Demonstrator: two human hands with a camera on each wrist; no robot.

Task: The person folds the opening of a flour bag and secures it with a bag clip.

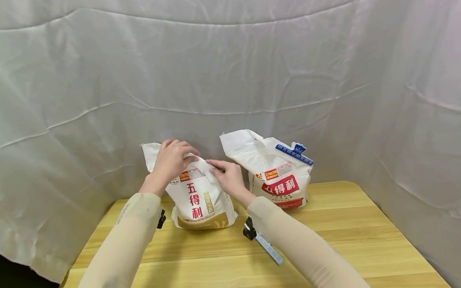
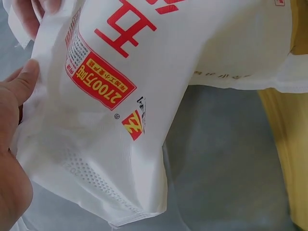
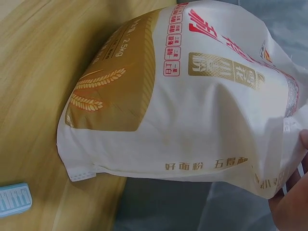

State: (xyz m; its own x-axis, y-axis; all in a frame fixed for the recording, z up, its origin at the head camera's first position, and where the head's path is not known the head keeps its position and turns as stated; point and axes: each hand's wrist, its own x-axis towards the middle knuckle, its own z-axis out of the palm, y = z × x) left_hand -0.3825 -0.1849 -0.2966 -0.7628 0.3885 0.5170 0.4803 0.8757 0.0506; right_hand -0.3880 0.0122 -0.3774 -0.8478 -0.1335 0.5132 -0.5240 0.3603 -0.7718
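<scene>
A white flour bag (image 1: 195, 195) with red lettering and a gold base band stands on the table. My left hand (image 1: 174, 160) grips its top edge, fingers bent over the rim; in the left wrist view the thumb (image 2: 24, 83) lies against the white fabric. At the bag's upper right corner, my right hand (image 1: 229, 177) pinches the folded edge. The right wrist view shows the bag's side (image 3: 207, 139) and part of that hand at the right border. A light blue sealing clip (image 1: 269, 249) lies on the table, partly hidden by the right wrist.
A second white flour bag (image 1: 283, 185) stands to the right, with a dark blue clip (image 1: 294, 154) across its top right corner. Both bags are near the back of the wooden table (image 1: 207, 275). A grey curtain (image 1: 225, 64) hangs behind and at the sides.
</scene>
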